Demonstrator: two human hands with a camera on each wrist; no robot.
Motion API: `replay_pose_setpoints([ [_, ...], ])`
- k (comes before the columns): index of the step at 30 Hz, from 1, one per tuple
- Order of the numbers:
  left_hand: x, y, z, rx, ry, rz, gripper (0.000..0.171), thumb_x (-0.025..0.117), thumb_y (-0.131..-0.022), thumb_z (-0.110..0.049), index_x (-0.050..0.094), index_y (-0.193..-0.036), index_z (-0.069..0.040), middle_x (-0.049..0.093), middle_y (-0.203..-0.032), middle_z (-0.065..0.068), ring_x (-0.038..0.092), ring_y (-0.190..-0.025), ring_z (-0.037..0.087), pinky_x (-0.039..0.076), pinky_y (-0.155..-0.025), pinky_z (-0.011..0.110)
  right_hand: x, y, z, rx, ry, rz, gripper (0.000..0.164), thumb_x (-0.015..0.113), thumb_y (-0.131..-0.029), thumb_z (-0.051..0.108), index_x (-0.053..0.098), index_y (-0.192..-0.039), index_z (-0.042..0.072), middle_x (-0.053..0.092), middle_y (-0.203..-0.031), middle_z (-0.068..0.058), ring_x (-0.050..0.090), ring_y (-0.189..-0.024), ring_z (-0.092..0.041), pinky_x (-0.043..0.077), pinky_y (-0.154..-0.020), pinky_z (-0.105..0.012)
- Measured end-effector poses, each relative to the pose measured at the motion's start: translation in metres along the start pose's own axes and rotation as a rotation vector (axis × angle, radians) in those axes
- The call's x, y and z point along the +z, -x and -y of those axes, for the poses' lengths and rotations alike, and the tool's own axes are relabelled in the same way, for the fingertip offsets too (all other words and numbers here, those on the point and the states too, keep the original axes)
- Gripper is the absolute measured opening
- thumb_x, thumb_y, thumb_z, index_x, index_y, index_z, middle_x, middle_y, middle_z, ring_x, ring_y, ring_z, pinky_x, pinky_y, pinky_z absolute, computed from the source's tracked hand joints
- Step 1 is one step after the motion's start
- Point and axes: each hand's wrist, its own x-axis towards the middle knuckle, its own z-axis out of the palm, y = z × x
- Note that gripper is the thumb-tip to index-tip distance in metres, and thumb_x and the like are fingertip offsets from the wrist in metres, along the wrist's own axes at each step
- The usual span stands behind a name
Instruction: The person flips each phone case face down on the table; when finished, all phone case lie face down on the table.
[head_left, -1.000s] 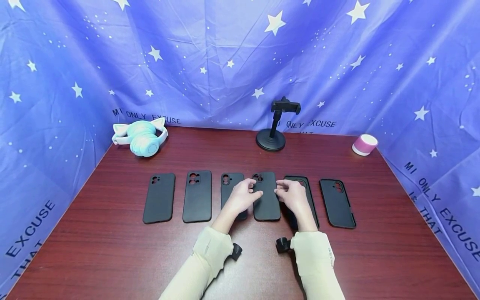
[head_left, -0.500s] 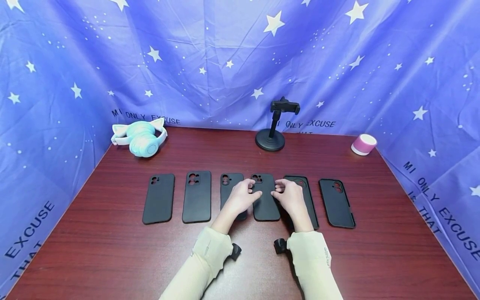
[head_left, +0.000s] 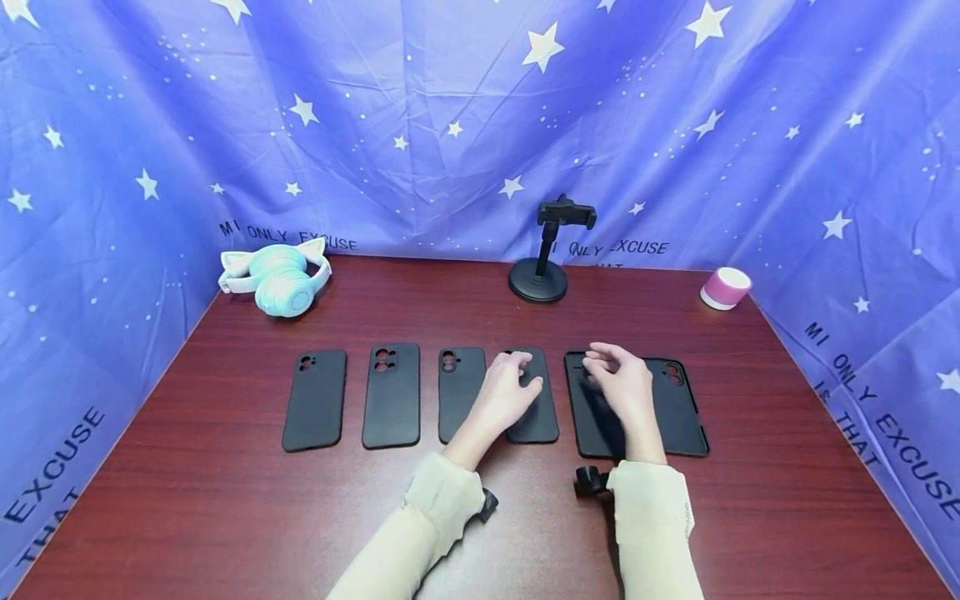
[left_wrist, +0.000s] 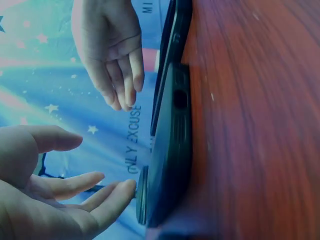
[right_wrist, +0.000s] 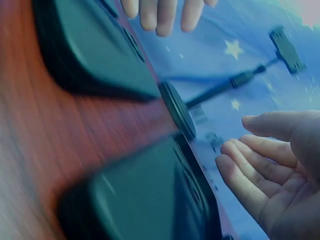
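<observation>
A row of several black phone cases lies across the table. Over the fourth case from the left (head_left: 534, 421), which lies back side up, hovers my left hand (head_left: 506, 396). Its fingers are loosely bent and hold nothing; in the left wrist view a gap shows between most of the hand and that case (left_wrist: 172, 145). My right hand (head_left: 624, 392) is above the fifth case (head_left: 588, 417), which lies hollow side up and is partly covered by the hand. In the right wrist view, the right hand's fingers (right_wrist: 245, 185) are relaxed, with nothing between them and the thumb.
Left of my hands lie further cases: the first (head_left: 315, 400), second (head_left: 392, 396) and third (head_left: 459, 387). The rightmost case (head_left: 681, 417) sits hollow side up. Along the back stand cat-ear headphones (head_left: 281, 279), a black phone stand (head_left: 538, 282) and a pink-and-white cylinder (head_left: 725, 289).
My right hand has left the fourth case's side, moving right over the fifth. The fifth case has shifted right, against the sixth. My left hand has moved right, over the fourth case.
</observation>
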Motion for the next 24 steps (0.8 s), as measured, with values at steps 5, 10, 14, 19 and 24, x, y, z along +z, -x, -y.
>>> replay_pose_setpoints([
  [5, 0.012, -0.003, -0.008, 0.026, 0.015, 0.001, 0.039, 0.061, -0.093, -0.016, 0.058, -0.130, -0.003, 0.060, -0.122, 0.012, 0.061, -0.112, 0.022, 0.051, -0.094, 0.033, -0.016, 0.000, -0.009, 0.020, 0.015, -0.056, 0.035, 0.063, -0.094, 0.020, 0.063, -0.127, 0.007, 0.070, -0.117, -0.013, 0.063, -0.069, 0.010, 0.047, -0.064, -0.007],
  [10, 0.027, -0.006, -0.014, 0.038, 0.054, 0.032, 0.038, 0.059, -0.094, -0.014, 0.057, -0.130, -0.002, 0.059, -0.121, 0.012, 0.062, -0.110, 0.022, 0.053, -0.091, 0.030, -0.026, 0.002, -0.018, 0.052, 0.011, -0.087, 0.034, 0.063, -0.094, 0.019, 0.063, -0.126, 0.005, 0.070, -0.118, -0.015, 0.058, -0.066, 0.015, 0.048, -0.060, -0.008],
  [14, 0.037, -0.007, -0.019, 0.033, 0.058, 0.068, 0.039, 0.059, -0.093, -0.015, 0.056, -0.130, -0.002, 0.060, -0.120, 0.013, 0.064, -0.109, 0.022, 0.053, -0.091, 0.029, -0.030, 0.001, -0.023, 0.084, 0.036, -0.061, 0.037, 0.062, -0.094, 0.020, 0.062, -0.128, 0.004, 0.069, -0.120, -0.016, 0.062, -0.069, 0.012, 0.051, -0.063, -0.009],
  [19, 0.047, -0.010, -0.023, -0.020, 0.004, 0.152, 0.044, 0.060, -0.094, -0.021, 0.053, -0.134, -0.005, 0.059, -0.122, 0.013, 0.061, -0.111, 0.023, 0.052, -0.092, 0.032, -0.033, 0.000, -0.027, 0.107, 0.105, -0.007, 0.039, 0.064, -0.093, 0.020, 0.061, -0.127, 0.002, 0.068, -0.119, -0.018, 0.061, -0.068, 0.012, 0.054, -0.068, -0.016],
  [24, 0.053, -0.010, -0.026, -0.061, -0.059, 0.200, 0.049, 0.061, -0.095, -0.027, 0.050, -0.138, -0.008, 0.057, -0.130, 0.014, 0.054, -0.123, 0.024, 0.049, -0.099, 0.036, -0.030, 0.002, -0.029, 0.125, 0.167, 0.059, 0.035, 0.067, -0.091, 0.016, 0.064, -0.123, 0.002, 0.070, -0.113, -0.020, 0.069, -0.076, -0.010, 0.055, -0.068, -0.026],
])
